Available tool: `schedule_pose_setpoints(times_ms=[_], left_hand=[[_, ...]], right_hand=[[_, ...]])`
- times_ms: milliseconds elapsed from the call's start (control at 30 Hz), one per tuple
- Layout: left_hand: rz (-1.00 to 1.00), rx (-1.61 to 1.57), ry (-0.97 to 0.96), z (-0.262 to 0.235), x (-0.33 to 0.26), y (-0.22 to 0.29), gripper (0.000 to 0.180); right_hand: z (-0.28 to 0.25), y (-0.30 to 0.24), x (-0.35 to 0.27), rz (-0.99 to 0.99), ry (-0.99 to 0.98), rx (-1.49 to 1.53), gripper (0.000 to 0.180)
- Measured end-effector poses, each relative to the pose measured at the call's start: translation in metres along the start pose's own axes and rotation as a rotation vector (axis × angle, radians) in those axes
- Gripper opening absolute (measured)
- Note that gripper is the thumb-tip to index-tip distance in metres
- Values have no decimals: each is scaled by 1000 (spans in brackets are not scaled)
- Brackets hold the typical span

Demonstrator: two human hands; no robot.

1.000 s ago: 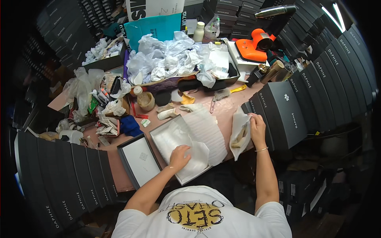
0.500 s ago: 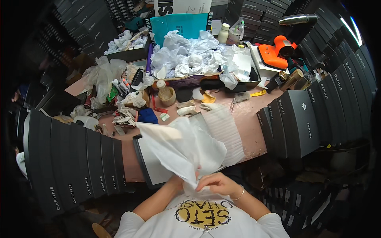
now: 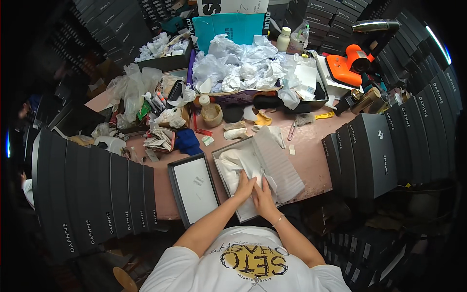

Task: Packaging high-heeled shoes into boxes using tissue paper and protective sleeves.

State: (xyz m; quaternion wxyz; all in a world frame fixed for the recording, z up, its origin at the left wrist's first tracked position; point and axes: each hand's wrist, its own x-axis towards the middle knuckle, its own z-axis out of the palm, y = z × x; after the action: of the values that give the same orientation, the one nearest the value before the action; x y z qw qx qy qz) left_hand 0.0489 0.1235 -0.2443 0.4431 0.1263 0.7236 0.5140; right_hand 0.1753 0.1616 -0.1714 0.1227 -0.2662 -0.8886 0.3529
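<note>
An open shoe box (image 3: 247, 212) lined in white lies slanted in front of me. Inside it rests a bundle wrapped in white tissue paper (image 3: 231, 159); whatever the paper wraps is hidden. My left hand (image 3: 244, 187) grips the bundle's near part, fingers closed on the paper. Close beside it, my right hand (image 3: 264, 196) pinches the paper's right side, its fingertips partly covered. A ribbed white foam sheet (image 3: 280, 165) hangs over the box's right edge. Left of the box lies its dark-rimmed lid (image 3: 193, 194), white inside face up.
Rows of dark shoe boxes stand at the left (image 3: 97, 190) and right (image 3: 372, 155). Behind are a heap of crumpled paper (image 3: 238, 63), a jar (image 3: 212, 115), a brush (image 3: 305, 118), a blue cloth (image 3: 187, 141) and an orange heat-gun-like tool (image 3: 344, 68).
Both hands have moved forward from near my chest into the box. The tissue paper, raised and spread before, is now folded round the bundle inside. The box and lid have come into clear view.
</note>
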Motion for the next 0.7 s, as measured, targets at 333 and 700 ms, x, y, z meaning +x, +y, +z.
schedule_pose_setpoints(times_ms=[333,700], left_hand=[[112,613,287,-114,-94,-8,34],[291,-18,-58,-156,-226,107,21]], right_hand=[[-71,113,2,324,-4,79,48],[-10,18,40,-116,-363,145,75]])
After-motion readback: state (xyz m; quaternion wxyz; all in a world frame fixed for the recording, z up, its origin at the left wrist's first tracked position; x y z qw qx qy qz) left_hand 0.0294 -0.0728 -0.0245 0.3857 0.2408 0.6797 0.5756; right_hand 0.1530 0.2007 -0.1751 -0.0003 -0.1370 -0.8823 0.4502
